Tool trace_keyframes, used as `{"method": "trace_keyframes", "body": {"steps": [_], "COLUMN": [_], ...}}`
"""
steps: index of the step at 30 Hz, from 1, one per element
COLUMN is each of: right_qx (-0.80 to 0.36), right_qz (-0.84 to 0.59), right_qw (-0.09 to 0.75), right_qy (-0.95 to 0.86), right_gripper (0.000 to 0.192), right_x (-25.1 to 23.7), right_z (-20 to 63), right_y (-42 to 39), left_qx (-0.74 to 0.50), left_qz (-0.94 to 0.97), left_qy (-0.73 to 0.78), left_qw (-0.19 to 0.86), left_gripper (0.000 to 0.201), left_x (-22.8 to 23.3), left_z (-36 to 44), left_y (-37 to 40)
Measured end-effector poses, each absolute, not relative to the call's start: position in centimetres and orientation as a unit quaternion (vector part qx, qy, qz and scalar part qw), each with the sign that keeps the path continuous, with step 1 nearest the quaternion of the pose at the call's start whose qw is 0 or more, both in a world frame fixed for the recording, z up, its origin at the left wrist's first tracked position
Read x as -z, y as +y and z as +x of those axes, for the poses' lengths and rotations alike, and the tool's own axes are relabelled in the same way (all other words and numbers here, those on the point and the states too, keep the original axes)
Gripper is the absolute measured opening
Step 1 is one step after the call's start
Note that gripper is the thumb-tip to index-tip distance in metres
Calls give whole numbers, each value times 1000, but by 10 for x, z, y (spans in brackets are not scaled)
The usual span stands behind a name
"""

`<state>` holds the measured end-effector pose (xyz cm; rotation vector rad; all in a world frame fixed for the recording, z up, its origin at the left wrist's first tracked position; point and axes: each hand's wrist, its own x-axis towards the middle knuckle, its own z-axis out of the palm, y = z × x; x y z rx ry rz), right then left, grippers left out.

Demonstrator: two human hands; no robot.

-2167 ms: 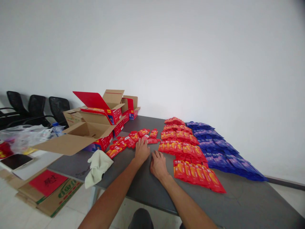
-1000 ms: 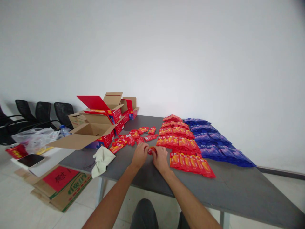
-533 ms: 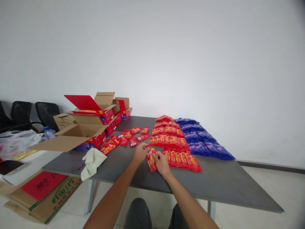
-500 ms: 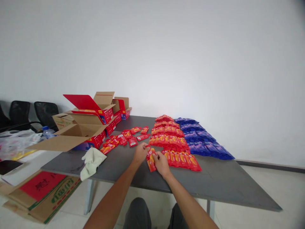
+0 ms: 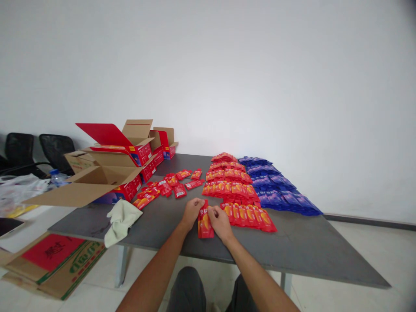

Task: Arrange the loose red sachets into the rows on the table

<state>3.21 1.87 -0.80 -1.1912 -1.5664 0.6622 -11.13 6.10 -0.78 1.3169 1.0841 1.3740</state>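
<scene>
Both of my hands grip one small stack of red packets [image 5: 205, 221] upright over the grey table [image 5: 312, 249]. My left hand [image 5: 191, 211] holds its left edge and my right hand [image 5: 220, 221] holds its right edge. Just right of my hands lies a row of overlapping red packets [image 5: 248, 214]. Beyond it are more red rows [image 5: 227, 182] and blue rows [image 5: 279, 190]. Loose red packets [image 5: 165, 188] lie scattered to the left of my hands.
Open cardboard boxes [image 5: 104, 177] with red cartons stand at the table's left. A pale cloth [image 5: 121, 220] hangs over the near left edge. Flattened cardboard [image 5: 52, 260] lies on the floor; black chairs [image 5: 42, 149] line the wall.
My hands gathered loose red packets from the table, drew them toward me and stood the stack upright between both hands. My view shifted slightly.
</scene>
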Motion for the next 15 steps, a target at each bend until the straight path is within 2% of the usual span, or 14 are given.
{"method": "trace_keyframes", "body": {"steps": [5,11,15], "right_qx": [-263,-236,-198], "right_qz": [-494,-506,-525], "right_qw": [518,496,462], "right_qy": [-646,-666,-687], "right_gripper": [37,39,38], "right_x": [4,10,10], "right_z": [26,20,18], "right_y": [35,39,34], "left_qx": [-516,-460,-405], "left_qz": [569,670,680], "left_qy": [452,511,572], "left_qw": [454,279,215], "left_gripper": [40,32,29], "left_x": [10,10,7], "left_z": [-110,-111,-107], "left_y": [59,59,51]}}
